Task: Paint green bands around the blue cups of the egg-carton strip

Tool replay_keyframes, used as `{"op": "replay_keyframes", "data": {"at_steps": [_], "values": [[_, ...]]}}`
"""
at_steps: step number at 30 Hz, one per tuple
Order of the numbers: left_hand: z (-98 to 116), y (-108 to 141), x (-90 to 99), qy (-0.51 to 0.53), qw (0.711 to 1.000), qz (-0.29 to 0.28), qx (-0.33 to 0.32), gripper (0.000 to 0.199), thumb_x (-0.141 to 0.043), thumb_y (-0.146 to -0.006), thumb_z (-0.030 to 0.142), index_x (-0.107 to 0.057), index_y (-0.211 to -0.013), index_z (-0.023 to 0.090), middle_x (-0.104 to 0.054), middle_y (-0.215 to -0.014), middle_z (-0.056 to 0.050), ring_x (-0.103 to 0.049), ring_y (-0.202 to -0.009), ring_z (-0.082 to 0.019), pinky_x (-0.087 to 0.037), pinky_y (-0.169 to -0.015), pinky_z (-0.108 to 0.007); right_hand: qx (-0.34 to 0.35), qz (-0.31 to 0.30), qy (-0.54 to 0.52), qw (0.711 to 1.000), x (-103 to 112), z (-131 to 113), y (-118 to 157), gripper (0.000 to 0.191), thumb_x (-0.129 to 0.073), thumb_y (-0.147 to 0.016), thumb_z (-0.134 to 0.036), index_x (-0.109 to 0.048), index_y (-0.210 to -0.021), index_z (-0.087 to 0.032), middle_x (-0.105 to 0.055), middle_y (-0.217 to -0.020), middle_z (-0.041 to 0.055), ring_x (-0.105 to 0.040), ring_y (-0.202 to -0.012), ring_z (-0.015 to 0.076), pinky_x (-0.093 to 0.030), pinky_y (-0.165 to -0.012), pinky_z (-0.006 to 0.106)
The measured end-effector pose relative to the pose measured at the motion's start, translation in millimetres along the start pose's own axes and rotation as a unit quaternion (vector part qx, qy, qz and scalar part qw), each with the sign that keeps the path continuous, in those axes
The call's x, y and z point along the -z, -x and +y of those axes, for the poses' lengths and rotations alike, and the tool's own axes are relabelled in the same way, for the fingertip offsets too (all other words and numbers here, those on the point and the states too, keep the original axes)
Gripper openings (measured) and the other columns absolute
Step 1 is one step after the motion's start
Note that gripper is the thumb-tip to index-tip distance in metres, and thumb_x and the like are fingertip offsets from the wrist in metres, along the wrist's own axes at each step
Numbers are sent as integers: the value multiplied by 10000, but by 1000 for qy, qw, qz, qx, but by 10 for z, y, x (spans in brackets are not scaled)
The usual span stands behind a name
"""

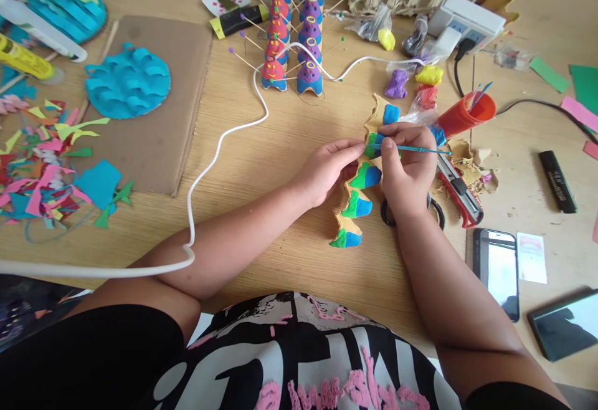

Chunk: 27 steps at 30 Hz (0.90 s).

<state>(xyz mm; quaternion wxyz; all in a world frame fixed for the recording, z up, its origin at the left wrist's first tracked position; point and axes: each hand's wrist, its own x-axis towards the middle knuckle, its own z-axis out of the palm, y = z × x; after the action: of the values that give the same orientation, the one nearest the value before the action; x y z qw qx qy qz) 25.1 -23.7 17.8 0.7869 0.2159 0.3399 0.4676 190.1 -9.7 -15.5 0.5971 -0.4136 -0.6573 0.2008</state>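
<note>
My left hand (332, 170) pinches the edge of a cut egg-carton strip (355, 187), whose cups are covered with green and blue clay patches. Closed around a thin light-blue modelling tool (420, 148), my right hand (410, 167) brings its tip to a green patch on an upper cup. The fingers of my right hand partly hide that cup. Below this hand, black scissor handles (438, 212) show in part. Beside it lies a red and black utility knife (460, 192). Purple clay (397, 84), yellow clay (428, 75) and red clay (427, 96) lie just beyond.
Two finished clay-covered rows, one red (274, 73) and one purple (309, 78), stand behind with pins sticking out. A white cable (224, 133) crosses the table and my left arm. An orange cup (467, 114), power strip (467, 20), phone (498, 273) and paper scraps (47, 167) lie around.
</note>
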Motion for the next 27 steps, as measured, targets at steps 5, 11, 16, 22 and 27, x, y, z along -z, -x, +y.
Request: {"op": "replay_keyframes", "data": {"at_steps": [5, 11, 16, 22, 27], "values": [[-15, -14, 19, 1, 1000, -13, -8, 111, -823, -954, 235, -764, -884, 173, -744, -723, 43, -711, -680, -95, -557, -737, -225, -12, 4, 26, 1000, -13, -78, -20, 257, -686, -1049, -527, -628, -957, -294, -759, -1079, 24, -760, -1086, 234, -599, -1101, 524], [-10, -17, 17, 4, 1000, -9, -2, 111, -845, -938, 224, -769, -876, 173, -760, -738, 37, -718, -669, -93, -562, -722, -219, -14, 11, -5, 1000, -14, -123, -25, 225, -697, -1040, -477, -630, -941, -287, -773, -1066, 17, -756, -1062, 221, -595, -1028, 488], [7, -13, 1, 13, 1000, -3, 2, 110, -826, -950, 204, -765, -866, 169, -764, -731, 37, -716, -658, -86, -564, -711, -209, -12, 9, -4, 1000, -8, -112, -20, 230, -717, -1030, -478, -632, -930, -289, -777, -1065, 15, -759, -1066, 224, -596, -1038, 494], [13, -20, -1, 28, 1000, -8, 0, 105, -784, -979, 188, -767, -877, 170, -765, -730, 28, -750, -687, -114, -586, -736, -231, -20, -3, -34, 999, 1, -116, -24, 206, -726, -1030, -459, -645, -949, -288, -791, -1115, 20, -766, -1119, 232, -614, -1062, 514], [10, -31, 14, 31, 1000, -5, 2, 101, -768, -991, 190, -769, -892, 169, -752, -726, 37, -733, -667, -107, -577, -727, -227, -22, -8, -18, 1000, 4, -101, -41, 275, -772, -990, -520, -647, -911, -289, -793, -1124, 29, -776, -1136, 253, -610, -1147, 568]]}}
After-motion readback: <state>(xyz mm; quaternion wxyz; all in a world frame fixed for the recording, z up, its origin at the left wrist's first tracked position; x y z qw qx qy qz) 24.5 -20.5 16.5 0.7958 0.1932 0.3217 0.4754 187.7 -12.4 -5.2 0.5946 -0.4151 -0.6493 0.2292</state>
